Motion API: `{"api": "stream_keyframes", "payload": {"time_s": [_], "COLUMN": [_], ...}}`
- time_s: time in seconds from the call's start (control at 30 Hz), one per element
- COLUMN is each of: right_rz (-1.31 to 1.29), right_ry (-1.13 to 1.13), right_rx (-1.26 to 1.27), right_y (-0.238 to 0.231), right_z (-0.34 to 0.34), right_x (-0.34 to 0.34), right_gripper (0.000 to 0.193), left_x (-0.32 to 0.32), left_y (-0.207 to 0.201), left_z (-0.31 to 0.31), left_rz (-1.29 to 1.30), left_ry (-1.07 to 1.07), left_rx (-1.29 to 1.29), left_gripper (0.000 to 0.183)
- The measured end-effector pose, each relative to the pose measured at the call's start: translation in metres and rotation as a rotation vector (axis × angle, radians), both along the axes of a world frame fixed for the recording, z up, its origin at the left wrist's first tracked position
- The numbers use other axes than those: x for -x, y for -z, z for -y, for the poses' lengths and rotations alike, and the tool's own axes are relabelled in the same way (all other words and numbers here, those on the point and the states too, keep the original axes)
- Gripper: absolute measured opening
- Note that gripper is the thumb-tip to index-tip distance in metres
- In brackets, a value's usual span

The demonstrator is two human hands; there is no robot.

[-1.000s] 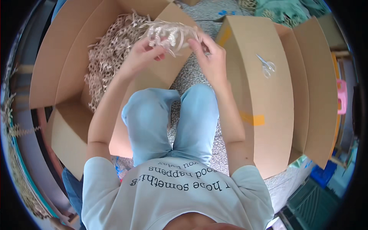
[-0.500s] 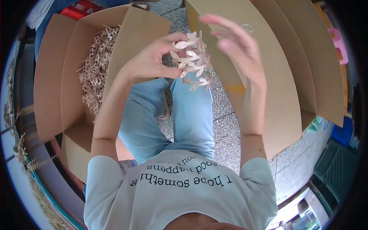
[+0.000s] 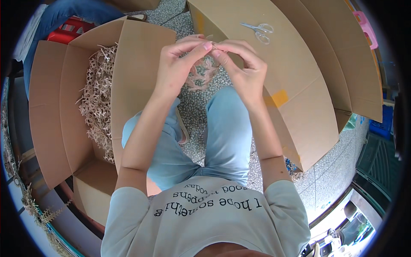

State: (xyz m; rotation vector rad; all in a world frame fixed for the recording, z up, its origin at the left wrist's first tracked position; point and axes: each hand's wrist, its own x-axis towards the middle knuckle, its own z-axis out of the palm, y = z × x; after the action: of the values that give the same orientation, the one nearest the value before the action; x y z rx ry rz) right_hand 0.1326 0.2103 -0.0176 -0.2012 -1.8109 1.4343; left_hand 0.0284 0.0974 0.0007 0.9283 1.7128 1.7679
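Both hands meet above the gap between two cardboard boxes, at a garland of pinkish-gold leaves (image 3: 201, 78). My left hand (image 3: 176, 64) pinches its upper end between thumb and fingers. Right beside it, my right hand (image 3: 246, 68) is closed in a pinch on the same end, fingertips almost touching the left ones. The rest of the garland hangs in loops below the hands, over the speckled floor, partly hidden by my left hand. Exactly what the fingertips are pressing is too small to make out.
Scissors with clear handles (image 3: 259, 32) lie on the closed flap of the right cardboard box (image 3: 308, 115). The open left box (image 3: 141, 55) holds a heap of similar leaf strands (image 3: 99, 98). A person in jeans (image 3: 64, 19) sits beside a red stool (image 3: 68, 31) at upper left.
My right hand, open and apart before, has come in to the garland and closed on it beside my left. The leaf loops now hang below the hands. The scissors show fully.
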Motion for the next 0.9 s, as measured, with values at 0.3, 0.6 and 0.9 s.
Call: {"api": "stream_keyframes", "payload": {"time_s": [0.3, 0.6, 0.9], "right_rz": [-0.07, -0.134, -0.714], "right_ry": [0.284, 0.11, -0.27], "right_rx": [-0.16, 0.213, 0.647], "right_y": [0.031, 0.031, 0.009], "right_z": [0.024, 0.023, -0.046], "right_x": [0.016, -0.009, -0.116], "right_gripper": [0.011, 0.009, 0.014], "left_x": [0.002, 0.024, 0.076], "left_y": [0.012, 0.048, 0.025], "left_z": [-0.002, -0.017, 0.001], "left_rz": [0.496, 0.633, 1.296], "left_ry": [-0.188, -0.149, 0.098], "left_rx": [0.065, 0.177, -0.329], "left_gripper": [0.017, 0.014, 0.014]}}
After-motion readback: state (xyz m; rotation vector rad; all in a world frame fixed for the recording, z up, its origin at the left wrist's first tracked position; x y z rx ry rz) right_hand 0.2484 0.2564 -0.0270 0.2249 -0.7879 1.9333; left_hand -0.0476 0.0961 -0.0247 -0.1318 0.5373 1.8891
